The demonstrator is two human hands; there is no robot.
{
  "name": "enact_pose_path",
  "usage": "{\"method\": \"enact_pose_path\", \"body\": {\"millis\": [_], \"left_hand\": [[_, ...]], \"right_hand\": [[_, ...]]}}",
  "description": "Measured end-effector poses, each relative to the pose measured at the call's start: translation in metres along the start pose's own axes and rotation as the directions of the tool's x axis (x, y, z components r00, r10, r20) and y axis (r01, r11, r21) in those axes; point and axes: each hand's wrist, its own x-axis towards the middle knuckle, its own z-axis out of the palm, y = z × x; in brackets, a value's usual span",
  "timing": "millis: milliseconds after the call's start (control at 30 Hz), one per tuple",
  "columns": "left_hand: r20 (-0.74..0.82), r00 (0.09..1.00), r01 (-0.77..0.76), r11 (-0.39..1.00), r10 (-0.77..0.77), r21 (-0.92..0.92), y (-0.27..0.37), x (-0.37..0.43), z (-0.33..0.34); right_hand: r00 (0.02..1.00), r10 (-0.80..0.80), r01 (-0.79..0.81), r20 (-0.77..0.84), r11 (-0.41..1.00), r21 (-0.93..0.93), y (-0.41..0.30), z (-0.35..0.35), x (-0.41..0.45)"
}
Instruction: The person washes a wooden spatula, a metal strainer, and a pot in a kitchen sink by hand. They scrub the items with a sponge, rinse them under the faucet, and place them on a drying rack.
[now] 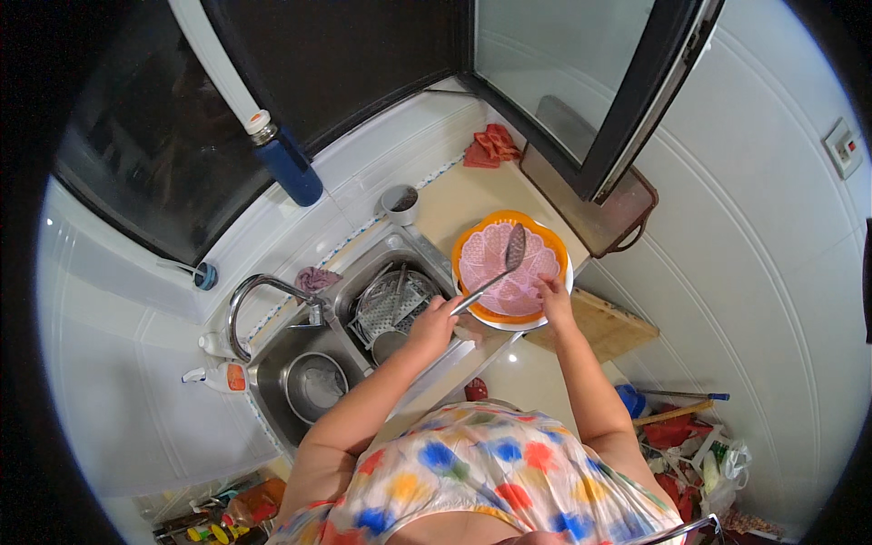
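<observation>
My left hand [434, 328] grips the handle of a metal spoon with a dark, apparently perforated bowl [516, 248]. The spoon's bowl is over a pink flower-shaped plastic basket [487, 262], which rests inside an orange scalloped basin [460, 253]. Beneath them shows the rim of a white basin [507, 326], at the right end of the counter beside the sink. My right hand [555, 300] is at the near right edge of the baskets, fingers bent over the pink one; whether they grip it is unclear.
Left of the basins is a double steel sink [337, 327] with a faucet [238, 310], a pot [315, 388] and a perforated rack [392, 313]. A grey cup [400, 204] and red cloth [492, 145] lie behind. An open window sash [593, 163] juts over the counter. A wooden board [599, 327] leans right.
</observation>
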Motion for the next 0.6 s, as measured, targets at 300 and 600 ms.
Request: {"method": "enact_pose_path", "body": {"millis": [300, 600], "left_hand": [[0.043, 0.993, 0.119, 0.979, -0.114, -0.163, -0.054, 0.008, 0.039], [0.355, 0.847, 0.511, 0.419, -0.397, -0.750, -0.028, 0.037, 0.039]], "right_hand": [[0.946, 0.301, -0.298, -0.118, 0.954, 0.037, 0.037, -0.029, 0.001], [0.913, 0.387, -0.407, 0.128, 0.864, 0.295, 0.036, -0.020, 0.032]]}}
